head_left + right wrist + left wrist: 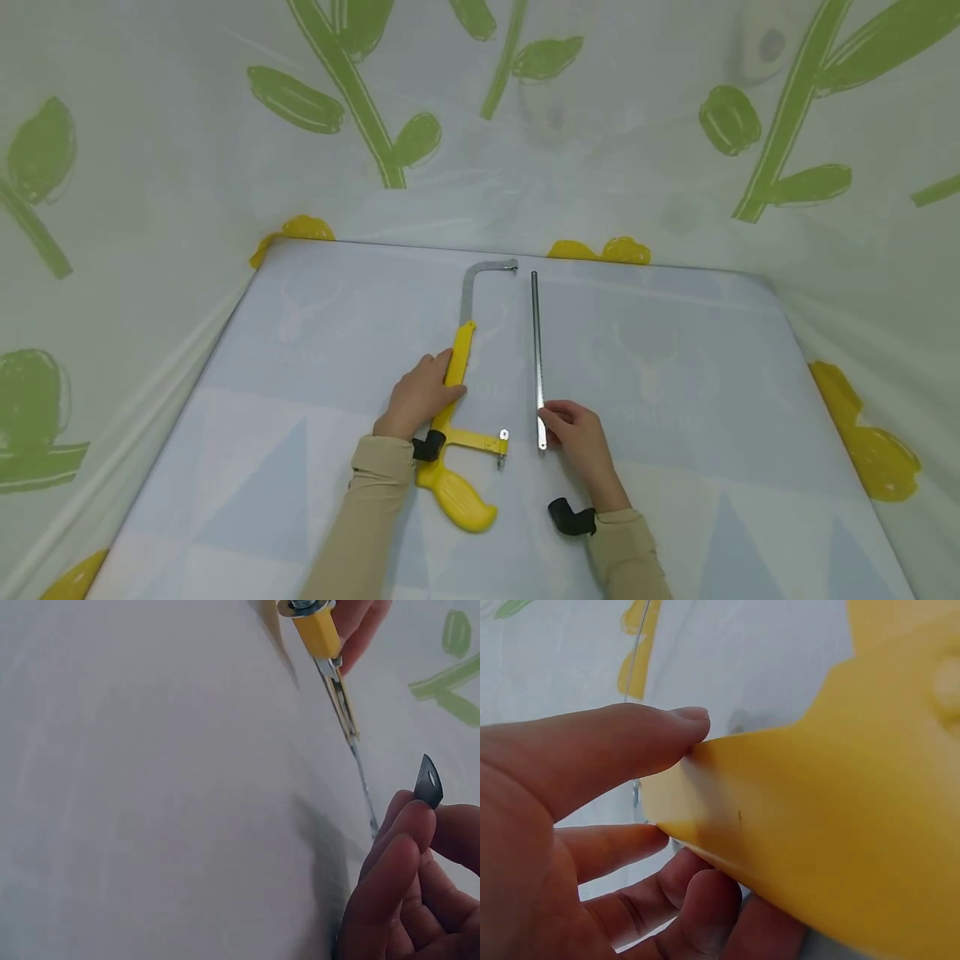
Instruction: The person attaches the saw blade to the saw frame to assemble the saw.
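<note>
A yellow hacksaw frame (pixel 462 350) with a grey metal bow (pixel 468 292) and a yellow handle (pixel 461 500) is in the head view, left of centre. My left hand (pixel 422 393) grips its yellow bar, thumb on one side and fingers on the other; the left wrist view shows this bar (pixel 780 802) up close. To the right, my right hand (pixel 576 429) pinches a thin hacksaw blade (pixel 537 350) near its lower end. The blade stretches away from me beside the frame. In the right wrist view the blade's holed end (pixel 429 782) pokes out past my fingertips.
The table (pixel 675 375) has a pale blue and white patterned cover. A plastic sheet (pixel 600 167) printed with green leaves hangs behind it and at its sides. Black bands sit at both wrists. The frame's lower arm (pixel 480 442) with its wing nut points toward the blade.
</note>
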The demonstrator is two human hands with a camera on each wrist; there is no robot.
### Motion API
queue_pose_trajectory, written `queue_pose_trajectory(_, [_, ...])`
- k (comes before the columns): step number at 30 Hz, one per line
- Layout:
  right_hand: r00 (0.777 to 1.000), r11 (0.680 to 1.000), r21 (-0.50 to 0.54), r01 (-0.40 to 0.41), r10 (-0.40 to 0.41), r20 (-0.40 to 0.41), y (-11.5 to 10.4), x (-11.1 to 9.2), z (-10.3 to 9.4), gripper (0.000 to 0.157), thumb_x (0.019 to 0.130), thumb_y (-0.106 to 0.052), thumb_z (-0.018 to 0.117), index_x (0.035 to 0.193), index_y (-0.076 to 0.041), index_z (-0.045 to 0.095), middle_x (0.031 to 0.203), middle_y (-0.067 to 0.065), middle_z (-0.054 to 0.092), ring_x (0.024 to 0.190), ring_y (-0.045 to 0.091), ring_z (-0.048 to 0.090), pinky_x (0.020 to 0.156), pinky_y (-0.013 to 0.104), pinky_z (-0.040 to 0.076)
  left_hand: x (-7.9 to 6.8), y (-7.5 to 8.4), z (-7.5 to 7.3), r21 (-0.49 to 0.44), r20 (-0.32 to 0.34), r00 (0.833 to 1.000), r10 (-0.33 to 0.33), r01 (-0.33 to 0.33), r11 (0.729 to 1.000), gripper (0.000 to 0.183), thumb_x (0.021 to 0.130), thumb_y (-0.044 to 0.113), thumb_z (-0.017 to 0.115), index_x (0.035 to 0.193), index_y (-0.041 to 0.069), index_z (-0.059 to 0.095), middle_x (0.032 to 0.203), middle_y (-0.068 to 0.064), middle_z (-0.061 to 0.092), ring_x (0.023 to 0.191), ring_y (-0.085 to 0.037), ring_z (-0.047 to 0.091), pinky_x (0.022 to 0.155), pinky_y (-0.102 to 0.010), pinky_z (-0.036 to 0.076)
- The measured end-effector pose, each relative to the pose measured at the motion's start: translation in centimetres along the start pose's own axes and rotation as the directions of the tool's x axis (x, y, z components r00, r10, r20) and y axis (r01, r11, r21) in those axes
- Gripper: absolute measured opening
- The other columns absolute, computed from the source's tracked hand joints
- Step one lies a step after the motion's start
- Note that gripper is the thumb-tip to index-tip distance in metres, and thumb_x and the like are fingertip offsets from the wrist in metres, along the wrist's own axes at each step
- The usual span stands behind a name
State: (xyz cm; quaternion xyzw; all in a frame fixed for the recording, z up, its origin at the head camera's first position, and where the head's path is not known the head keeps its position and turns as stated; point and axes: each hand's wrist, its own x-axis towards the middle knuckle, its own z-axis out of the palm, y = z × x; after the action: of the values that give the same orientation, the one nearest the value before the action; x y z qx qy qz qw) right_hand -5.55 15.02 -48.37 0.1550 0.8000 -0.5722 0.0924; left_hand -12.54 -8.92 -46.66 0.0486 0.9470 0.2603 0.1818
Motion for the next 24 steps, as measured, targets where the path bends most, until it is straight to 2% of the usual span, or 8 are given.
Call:
queue_pose_trajectory(5, [1.000, 1.000, 0.004, 0.000, 0.000, 0.018, -0.2, 0.5, 0.9, 0.026, 0.085, -0.025, 0.065, 0.101, -0.005, 0.066, 0.076, 0.006, 0.063, 0.061, 0.013, 0.055, 0.057, 0.024, 0.047, 0.0, 0.0, 0.1, -0.002, -0.001, 1.000, 0.010, -0.010, 1.000, 0.070, 0.086, 0.037, 0.061, 0.144, 0.012, 0.031, 0.109, -0.009, 0.050, 0.078, -0.019, 0.050, 0.070, -0.033, 0.044])
queue_pose_trajectory(12, [0.999, 0.999, 0.036, -0.002, 0.001, 0.033, -0.7, 1.2, 1.9, 0.023, 0.085, -0.025, 0.066, 0.099, -0.006, 0.067, 0.076, 0.006, 0.064, 0.059, 0.013, 0.055, 0.056, 0.024, 0.047, 0.2, -0.2, -0.2, -0.051, 0.003, 1.000, 0.013, -0.013, 0.999, 0.070, 0.085, 0.038, 0.062, 0.143, 0.013, 0.033, 0.092, -0.005, 0.046, 0.072, -0.018, 0.047, 0.062, -0.029, 0.038])
queue_pose_trajectory(17, [0.999, 1.000, 0.025, -0.017, 0.016, 0.033, -1.0, 1.4, 2.4, 0.024, 0.085, -0.025, 0.065, 0.100, -0.006, 0.067, 0.076, 0.007, 0.064, 0.058, 0.014, 0.055, 0.056, 0.024, 0.047, 0.2, -0.4, -0.3, -0.071, 0.021, 1.000, -0.001, 0.002, 0.998, 0.071, 0.084, 0.038, 0.063, 0.143, 0.015, 0.033, 0.090, -0.004, 0.045, 0.072, -0.018, 0.047, 0.061, -0.030, 0.037])
queue_pose_trajectory(24, [1.000, 1.000, 0.002, -0.026, 0.026, 0.014, -1.1, 1.6, 2.9, 0.027, 0.084, -0.028, 0.065, 0.101, -0.007, 0.067, 0.074, 0.006, 0.063, 0.058, 0.015, 0.055, 0.055, 0.026, 0.048, 0.2, -0.7, -0.1, -0.072, 0.012, 1.000, 0.000, 0.001, 0.997, 0.070, 0.084, 0.039, 0.062, 0.143, 0.016, 0.034, 0.089, -0.004, 0.045, 0.070, -0.018, 0.047, 0.060, -0.029, 0.037])
